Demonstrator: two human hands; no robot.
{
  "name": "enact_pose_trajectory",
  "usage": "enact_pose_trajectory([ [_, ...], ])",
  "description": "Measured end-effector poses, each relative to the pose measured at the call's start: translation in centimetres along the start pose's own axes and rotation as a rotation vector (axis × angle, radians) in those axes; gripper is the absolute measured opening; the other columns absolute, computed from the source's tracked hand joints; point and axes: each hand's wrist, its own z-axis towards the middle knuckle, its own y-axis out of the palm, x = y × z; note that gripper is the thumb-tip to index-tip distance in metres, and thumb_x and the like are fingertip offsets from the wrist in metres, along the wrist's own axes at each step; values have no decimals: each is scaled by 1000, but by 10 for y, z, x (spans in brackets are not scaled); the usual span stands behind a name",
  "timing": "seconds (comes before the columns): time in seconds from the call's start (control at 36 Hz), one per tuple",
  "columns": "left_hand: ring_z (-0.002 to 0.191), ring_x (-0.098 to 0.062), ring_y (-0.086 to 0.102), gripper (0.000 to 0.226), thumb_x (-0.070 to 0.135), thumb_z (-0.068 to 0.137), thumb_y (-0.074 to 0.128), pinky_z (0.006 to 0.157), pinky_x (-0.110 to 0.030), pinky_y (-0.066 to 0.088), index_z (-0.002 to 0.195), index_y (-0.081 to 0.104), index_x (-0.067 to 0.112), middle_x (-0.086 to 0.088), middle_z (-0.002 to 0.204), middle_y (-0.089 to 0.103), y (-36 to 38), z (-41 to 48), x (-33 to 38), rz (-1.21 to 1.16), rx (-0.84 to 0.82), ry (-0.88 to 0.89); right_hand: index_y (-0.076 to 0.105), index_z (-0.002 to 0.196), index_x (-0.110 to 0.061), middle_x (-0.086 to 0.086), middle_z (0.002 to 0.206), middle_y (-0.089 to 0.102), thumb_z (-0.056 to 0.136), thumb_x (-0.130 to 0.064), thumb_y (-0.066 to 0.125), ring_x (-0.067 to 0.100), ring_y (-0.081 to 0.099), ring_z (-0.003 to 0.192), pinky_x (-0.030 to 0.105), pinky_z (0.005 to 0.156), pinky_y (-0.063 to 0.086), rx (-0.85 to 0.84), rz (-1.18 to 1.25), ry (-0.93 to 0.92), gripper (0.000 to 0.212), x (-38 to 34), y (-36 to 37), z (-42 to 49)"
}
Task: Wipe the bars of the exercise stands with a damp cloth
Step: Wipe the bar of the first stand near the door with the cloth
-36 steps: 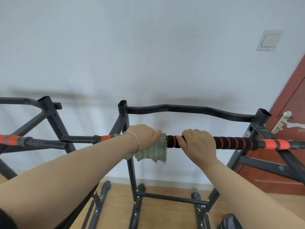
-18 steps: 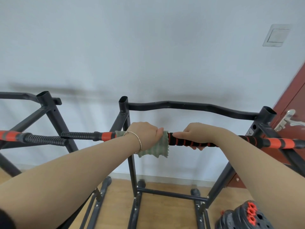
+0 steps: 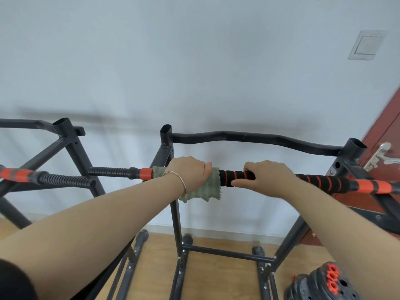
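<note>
The left hand (image 3: 190, 172) is closed tight around a green cloth (image 3: 205, 190). The cloth is wrapped over the striped bar (image 3: 324, 182) near the middle of the view, and its loose edge hangs down under the hand. A thin bracelet (image 3: 183, 184) sits on that wrist. The right hand (image 3: 268, 176) grips the same bar just beside the cloth, at 3 o'clock from it, with its fingers curled over the black and orange foam. Behind the bar is a black stand (image 3: 175, 213) with a wavy top bar (image 3: 249, 136). A second stand (image 3: 73, 152) is at 9 o'clock. Weight plates (image 3: 324, 282) sit on the wooden floor (image 3: 216, 276) at 5 o'clock. A red door (image 3: 387, 126) is at 3 o'clock.
</note>
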Motion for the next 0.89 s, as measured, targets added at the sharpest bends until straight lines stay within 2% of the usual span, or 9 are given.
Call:
enact_pose_trajectory([
  [0.11,71,-27,53,37,22,100,29,47,-28,27,133,46,14,-4,84,55,-1,-1,-1,13,-2,-15,61,84,-13,2,79,66,92,-79,21,20,62,75,34,67,46,-179,103,47,78,-17,-15,25],
  [0.22,69,-26,52,32,19,97,37,46,-28,30,128,43,12,-4,82,55,-2,-1,-2,15,-10,12,63,85,-8,7,71,74,96,-74,15,23,71,61,33,67,53,-326,330,158,82,-25,-5,37],
  [0.36,72,-27,55,18,19,96,39,49,-31,35,111,43,11,-4,78,54,-4,-1,-7,-42,-47,32,59,75,-9,6,63,70,98,-67,13,21,62,49,32,69,53,-244,240,120,78,-25,0,33],
  [0.53,74,-26,56,36,29,101,21,56,-33,38,93,52,12,-2,73,54,3,5,-17,-199,-66,21,58,76,-13,-3,60,54,91,-69,4,18,50,56,30,52,36,35,-117,-40,80,-22,12,26],
  [0.64,70,-22,54,53,38,100,13,57,-33,36,96,58,11,-2,72,55,10,3,-30,-246,-130,-4,55,66,-16,-6,53,48,98,-72,21,17,44,46,29,44,36,493,-140,-74,73,-18,47,9],
  [0.72,72,-24,58,38,34,102,22,58,-35,46,108,53,13,-1,75,56,11,-5,-30,-122,-115,1,60,72,-14,-4,58,52,97,-71,34,18,47,49,28,49,35,651,-68,-152,68,-12,58,6],
  [0.75,73,-25,58,28,29,102,29,56,-34,45,118,47,15,-1,76,54,10,-9,-26,-52,-100,24,60,75,-15,-5,59,52,95,-74,33,17,47,50,27,49,33,632,-61,-136,68,-15,55,5],
  [0.81,74,-26,55,41,20,98,41,53,-33,42,137,31,14,-1,74,45,7,-14,-18,24,-81,56,57,81,-21,-11,64,52,89,-80,29,14,49,55,28,51,32,483,-50,-51,66,-19,38,3],
  [0.89,74,-26,53,52,17,97,45,56,-33,47,144,23,13,1,71,38,6,-14,-17,45,-44,68,52,89,-25,-10,77,58,86,-82,37,10,55,71,31,63,42,54,59,30,59,-17,5,10],
])
